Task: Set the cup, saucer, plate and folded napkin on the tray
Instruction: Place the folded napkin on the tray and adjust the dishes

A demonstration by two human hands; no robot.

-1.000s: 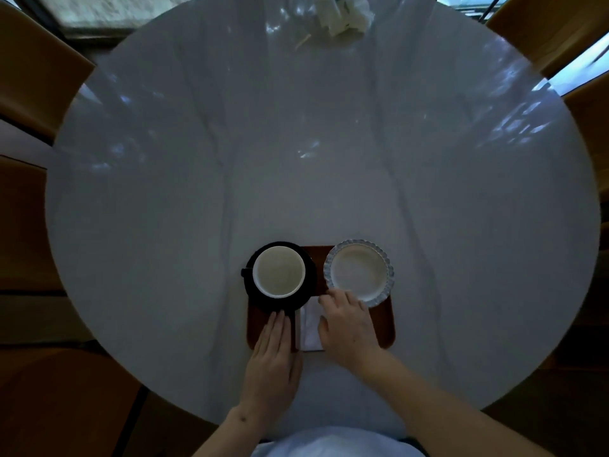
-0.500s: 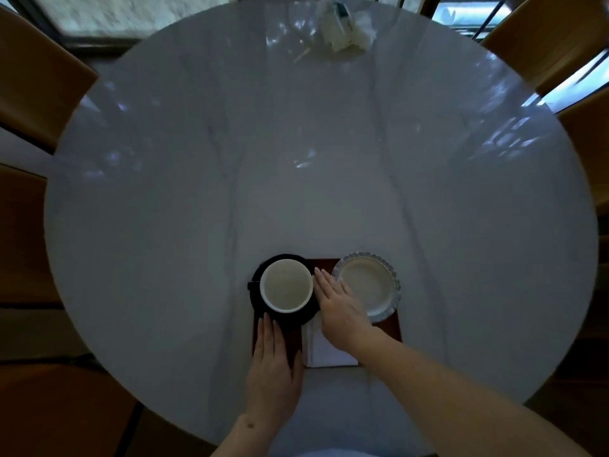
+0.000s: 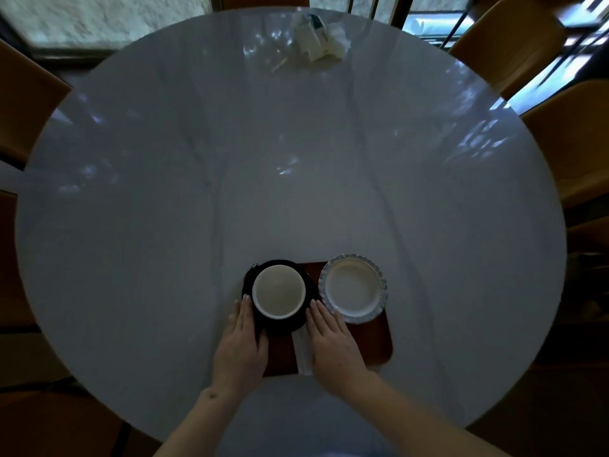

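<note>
A brown tray (image 3: 375, 344) lies near the table's front edge. On its left part sits a black saucer (image 3: 280, 325) carrying a cup (image 3: 278, 291) with a white inside. A white scalloped plate (image 3: 352, 287) rests on the tray's right rear corner. The white folded napkin (image 3: 302, 354) lies between my hands, mostly covered by the right one. My left hand (image 3: 242, 347) lies with straight fingers against the saucer's left side. My right hand (image 3: 333, 341) lies flat on the napkin, fingertips between saucer and plate.
The round marble table (image 3: 197, 192) stretches far ahead. A crumpled white heap of paper and packaging (image 3: 318, 37) sits at its far edge. Wooden chairs (image 3: 570, 133) stand around the table.
My left hand moved forward to the saucer's left side. My right hand drew back from between cup and plate onto the napkin.
</note>
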